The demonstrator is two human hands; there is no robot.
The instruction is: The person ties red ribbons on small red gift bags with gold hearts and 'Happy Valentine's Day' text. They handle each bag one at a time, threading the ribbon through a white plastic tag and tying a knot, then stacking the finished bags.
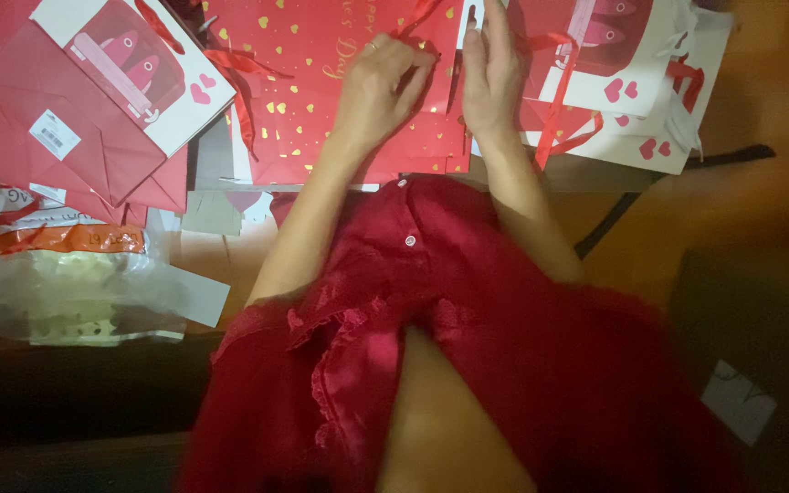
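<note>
A red gift bag with gold hearts (321,91) is laid flat at the middle of the table's far edge. A white gift bag with a red panel and pink hearts (134,68) is stacked on plain red paper bags (75,137) at the far left; a small white barcode label (54,134) is stuck there. More white bags (632,82) are piled far right. Clear plastic packets (75,297) (contents pale) are seen at the left edge.
</note>
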